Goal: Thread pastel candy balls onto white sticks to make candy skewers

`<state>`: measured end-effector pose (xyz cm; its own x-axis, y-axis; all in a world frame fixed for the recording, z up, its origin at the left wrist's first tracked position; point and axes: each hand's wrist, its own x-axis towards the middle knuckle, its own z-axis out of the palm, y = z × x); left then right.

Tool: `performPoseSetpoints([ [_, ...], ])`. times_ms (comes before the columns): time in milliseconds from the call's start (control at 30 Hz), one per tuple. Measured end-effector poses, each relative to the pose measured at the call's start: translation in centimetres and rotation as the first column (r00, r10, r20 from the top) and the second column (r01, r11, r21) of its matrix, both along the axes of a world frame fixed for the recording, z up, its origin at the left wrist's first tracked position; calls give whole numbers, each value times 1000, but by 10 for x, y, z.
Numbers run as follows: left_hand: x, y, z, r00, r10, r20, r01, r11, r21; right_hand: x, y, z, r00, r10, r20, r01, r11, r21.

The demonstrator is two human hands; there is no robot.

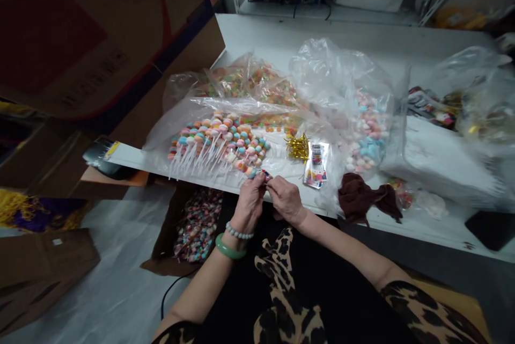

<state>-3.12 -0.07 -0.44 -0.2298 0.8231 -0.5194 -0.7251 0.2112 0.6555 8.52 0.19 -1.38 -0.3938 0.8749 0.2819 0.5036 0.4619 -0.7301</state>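
Note:
My left hand [250, 200], with a green bangle and a bead bracelet at the wrist, meets my right hand [285, 198] at the front edge of the white table [402, 49]. Both hands have their fingers pinched together on one small lollipop [263, 174] between them. Just beyond my hands lies a heap of pastel lollipops with white sticks [219, 143] on clear plastic. A bunch of gold twist ties [298, 146] and a small printed wrapper [316, 168] lie to the right of the heap.
Clear bags of candy [368, 129] and orange sweets [257, 83] sit farther back. A dark red cloth [366, 196] lies at the table edge. A cardboard box of wrapped lollipops [197, 226] stands on the floor below. A large cardboard box [100, 38] looms on the left.

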Motion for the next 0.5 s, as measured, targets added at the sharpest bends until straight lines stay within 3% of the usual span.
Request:
performPoseSetpoints([
  [100, 0, -4, 1, 993, -54, -104, 53, 999, -10, 3, 10, 8, 972, -135, -190, 86, 965, -247],
  [167, 0, -7, 2, 978, -76, -196, 71, 997, -32, 0, 20, 11, 936, -232, -266, 89, 884, -458],
  [233, 0, -10, 1, 953, -108, -282, 96, 994, -56, -7, 28, 11, 898, -271, -348, -5, 783, -622],
  [333, 0, -14, -1, 912, -175, -372, 151, 984, -91, -16, 35, 4, 794, -367, -485, -160, 643, -749],
  [433, -2, -16, -3, 900, -246, -360, 219, 969, -114, -16, 36, -2, 729, -482, -485, -257, 464, -848],
  [500, -3, -17, -4, 905, -257, -339, 232, 966, -115, -14, 34, -3, 709, -529, -467, -257, 423, -869],
])
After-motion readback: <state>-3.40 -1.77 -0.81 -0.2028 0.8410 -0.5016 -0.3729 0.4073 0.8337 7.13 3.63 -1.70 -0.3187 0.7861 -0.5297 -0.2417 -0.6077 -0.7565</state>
